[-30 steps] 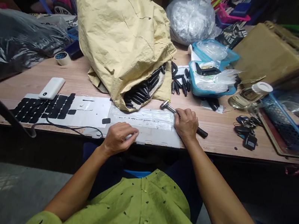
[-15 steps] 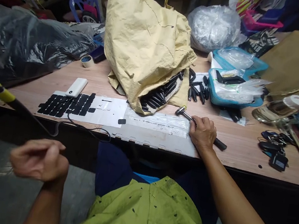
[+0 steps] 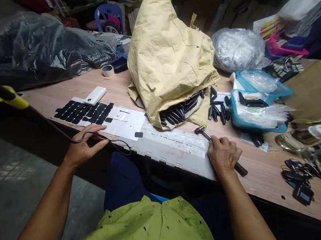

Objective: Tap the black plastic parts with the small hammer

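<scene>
My right hand (image 3: pixel 223 156) is wrapped round a small hammer (image 3: pixel 206 134) lying on the table, its metal head to the left and its black handle sticking out on the right. At the table's front edge, my left hand (image 3: pixel 85 148) is open, thumb and fingers apart, beside a thin black cable (image 3: pixel 120 141). The cable runs across its fingers, but the hand is not closed on it. Just beyond lies a white sheet with rows of black stickers (image 3: pixel 84 112). A white power bank (image 3: pixel 95 96) rests at the sheet's back edge. Between the hands is a clear-film-covered cardboard strip (image 3: pixel 170 154).
A tan paper sack (image 3: pixel 170 56) spills black parts (image 3: pixel 180 111) toward the front. Blue baskets (image 3: pixel 239 122) with plastic bags stand behind the right hand. Farther right are a glass jar (image 3: pixel 296 137) and keys (image 3: pixel 298 176). A tape roll (image 3: pixel 107 70) sits at the back left.
My left hand has risen from below the table edge to the cable, and its curled fingers have spread. My right hand stays on the hammer. The whole view has shifted slightly.
</scene>
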`<action>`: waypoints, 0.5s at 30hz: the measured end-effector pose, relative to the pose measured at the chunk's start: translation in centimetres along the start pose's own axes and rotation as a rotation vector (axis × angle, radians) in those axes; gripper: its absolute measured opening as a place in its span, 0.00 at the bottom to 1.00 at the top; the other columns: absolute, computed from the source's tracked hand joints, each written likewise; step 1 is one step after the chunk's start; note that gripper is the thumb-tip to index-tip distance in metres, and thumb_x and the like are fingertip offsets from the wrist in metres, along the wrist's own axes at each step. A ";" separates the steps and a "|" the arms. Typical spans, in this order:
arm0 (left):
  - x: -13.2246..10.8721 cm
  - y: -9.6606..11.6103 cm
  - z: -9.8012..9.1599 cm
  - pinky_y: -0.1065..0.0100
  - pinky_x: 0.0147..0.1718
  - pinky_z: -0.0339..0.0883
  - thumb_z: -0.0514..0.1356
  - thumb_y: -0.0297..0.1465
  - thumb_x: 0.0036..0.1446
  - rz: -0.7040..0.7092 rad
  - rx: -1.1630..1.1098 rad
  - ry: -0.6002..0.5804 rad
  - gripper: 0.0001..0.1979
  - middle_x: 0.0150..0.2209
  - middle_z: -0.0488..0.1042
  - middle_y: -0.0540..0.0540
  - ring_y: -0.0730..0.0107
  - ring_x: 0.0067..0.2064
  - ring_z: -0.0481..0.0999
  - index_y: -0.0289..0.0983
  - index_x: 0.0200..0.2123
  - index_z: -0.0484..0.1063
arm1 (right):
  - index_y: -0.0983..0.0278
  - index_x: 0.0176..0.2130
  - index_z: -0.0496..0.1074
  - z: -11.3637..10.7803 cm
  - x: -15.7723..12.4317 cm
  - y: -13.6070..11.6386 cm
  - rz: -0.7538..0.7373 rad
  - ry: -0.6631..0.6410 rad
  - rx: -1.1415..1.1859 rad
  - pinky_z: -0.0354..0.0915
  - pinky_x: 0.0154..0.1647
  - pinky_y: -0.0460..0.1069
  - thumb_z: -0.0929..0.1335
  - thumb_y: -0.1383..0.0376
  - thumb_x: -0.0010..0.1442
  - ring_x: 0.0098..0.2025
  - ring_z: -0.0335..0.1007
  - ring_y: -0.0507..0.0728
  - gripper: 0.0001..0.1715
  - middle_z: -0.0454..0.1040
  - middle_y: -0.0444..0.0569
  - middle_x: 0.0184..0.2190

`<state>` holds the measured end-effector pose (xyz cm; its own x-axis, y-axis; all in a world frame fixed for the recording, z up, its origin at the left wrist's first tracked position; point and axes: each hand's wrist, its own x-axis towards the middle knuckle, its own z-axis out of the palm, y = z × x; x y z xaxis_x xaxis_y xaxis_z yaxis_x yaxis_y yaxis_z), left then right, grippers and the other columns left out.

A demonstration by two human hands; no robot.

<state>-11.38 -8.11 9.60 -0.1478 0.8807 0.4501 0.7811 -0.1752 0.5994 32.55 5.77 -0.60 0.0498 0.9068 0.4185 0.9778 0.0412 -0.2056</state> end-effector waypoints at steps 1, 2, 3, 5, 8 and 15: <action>0.1 -0.2 0.2 0.62 0.39 0.76 0.66 0.42 0.55 0.011 0.027 -0.011 0.15 0.42 0.80 0.45 0.65 0.36 0.77 0.40 0.43 0.78 | 0.60 0.42 0.80 -0.6 0.2 -0.5 0.015 0.014 0.013 0.51 0.39 0.55 0.67 0.65 0.60 0.41 0.60 0.63 0.13 0.74 0.57 0.38; 0.1 -0.4 0.4 0.62 0.39 0.76 0.67 0.42 0.54 0.021 0.046 -0.005 0.13 0.38 0.80 0.46 0.63 0.37 0.77 0.40 0.39 0.79 | 0.60 0.45 0.80 -1.3 0.4 -1.2 0.025 0.041 0.042 0.54 0.41 0.56 0.67 0.65 0.60 0.43 0.62 0.64 0.15 0.74 0.58 0.42; 0.1 -0.5 0.5 0.63 0.38 0.75 0.67 0.41 0.54 0.025 0.056 0.014 0.11 0.35 0.79 0.47 0.63 0.37 0.77 0.40 0.35 0.79 | 0.61 0.49 0.78 -2.2 0.4 -2.2 0.024 0.078 0.091 0.56 0.42 0.58 0.67 0.64 0.60 0.46 0.63 0.66 0.18 0.74 0.59 0.45; 0.0 -0.7 0.8 0.65 0.35 0.73 0.67 0.40 0.55 0.024 0.056 0.060 0.10 0.31 0.77 0.48 0.64 0.34 0.76 0.40 0.30 0.78 | 0.61 0.52 0.77 -4.2 0.3 -5.1 -0.072 0.120 0.266 0.61 0.46 0.60 0.66 0.63 0.63 0.48 0.66 0.66 0.20 0.74 0.59 0.47; -0.2 -0.9 1.0 0.67 0.31 0.71 0.67 0.39 0.56 0.023 0.032 0.083 0.10 0.29 0.76 0.49 0.67 0.32 0.74 0.40 0.28 0.77 | 0.59 0.50 0.78 -6.8 -0.7 -10.9 -0.349 -0.013 0.658 0.66 0.50 0.58 0.65 0.61 0.66 0.47 0.70 0.61 0.16 0.77 0.54 0.43; -0.2 -0.4 0.6 0.69 0.27 0.68 0.68 0.36 0.54 0.079 -0.110 0.027 0.09 0.29 0.76 0.49 0.68 0.32 0.75 0.39 0.28 0.75 | 0.58 0.55 0.75 -5.6 -2.1 -21.7 -0.582 -0.568 0.966 0.67 0.56 0.54 0.67 0.62 0.66 0.52 0.73 0.58 0.20 0.78 0.52 0.53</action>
<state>-11.29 -7.96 8.83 -0.1059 0.8503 0.5155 0.7200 -0.2920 0.6295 12.36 0.59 7.91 -0.6660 0.6935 0.2750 0.2663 0.5653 -0.7807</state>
